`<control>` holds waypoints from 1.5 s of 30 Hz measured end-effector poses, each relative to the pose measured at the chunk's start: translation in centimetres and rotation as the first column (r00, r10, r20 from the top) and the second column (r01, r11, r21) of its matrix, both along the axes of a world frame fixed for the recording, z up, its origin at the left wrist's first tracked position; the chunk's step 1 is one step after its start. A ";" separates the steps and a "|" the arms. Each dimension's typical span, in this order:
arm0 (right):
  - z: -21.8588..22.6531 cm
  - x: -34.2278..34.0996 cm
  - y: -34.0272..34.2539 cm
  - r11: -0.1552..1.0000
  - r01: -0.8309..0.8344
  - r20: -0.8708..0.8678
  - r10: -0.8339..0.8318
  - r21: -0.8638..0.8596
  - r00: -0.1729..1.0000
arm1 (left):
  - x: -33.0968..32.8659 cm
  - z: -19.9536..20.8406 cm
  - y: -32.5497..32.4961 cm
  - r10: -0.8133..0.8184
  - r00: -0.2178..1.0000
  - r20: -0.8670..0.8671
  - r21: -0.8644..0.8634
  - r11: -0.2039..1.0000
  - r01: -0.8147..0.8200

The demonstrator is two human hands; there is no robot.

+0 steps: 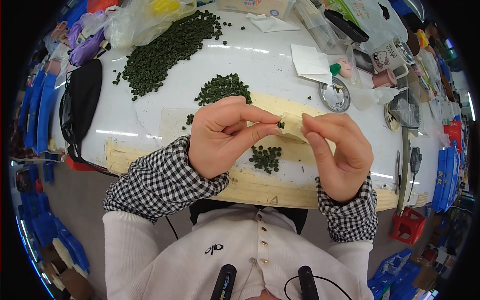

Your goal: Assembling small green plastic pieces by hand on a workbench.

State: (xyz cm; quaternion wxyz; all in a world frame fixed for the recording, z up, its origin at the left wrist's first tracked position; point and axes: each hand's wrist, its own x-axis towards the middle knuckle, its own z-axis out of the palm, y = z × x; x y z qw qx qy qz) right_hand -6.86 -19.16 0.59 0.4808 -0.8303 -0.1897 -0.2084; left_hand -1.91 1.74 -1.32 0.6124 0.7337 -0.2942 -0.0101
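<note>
My left hand [217,135] is closed in a pinch, with a small dark green part [281,124] at its thumb and index fingertips. A pale yellow strip [292,126], perhaps tape, stretches from beside that part to my right hand [342,152]. The right thumb and fingers pinch the strip's other end. Just below the hands lies a small group of similar dark green parts [265,158]. A larger heap of parts [223,89] sits beyond my left hand, and the biggest pile [165,55] spreads across the far left of the table.
Yellowish tape [295,187] covers the table's front edge. A round metal lid [334,95], white paper [311,62], a mug [390,55] and a squeeze bottle [370,97] stand or lie at right. A black pouch [82,102] lies at left; a red stool [407,226] is on the floor.
</note>
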 end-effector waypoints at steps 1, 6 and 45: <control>0.0 0.1 -0.5 0.998 0.063 0.011 -0.064 0.021 0.998 | 0.0 0.0 0.0 0.004 1.000 -0.004 0.004 1.000 -0.004; 0.5 0.5 -2.2 0.969 0.233 -0.069 -0.239 -0.084 0.969 | 0.0 -0.2 -0.5 -0.005 1.000 -0.023 0.027 1.000 0.005; -1.3 -0.4 -0.2 0.994 -0.057 -0.051 0.062 0.091 0.997 | -0.5 -0.7 -1.0 -0.100 0.994 -0.051 0.137 0.985 0.106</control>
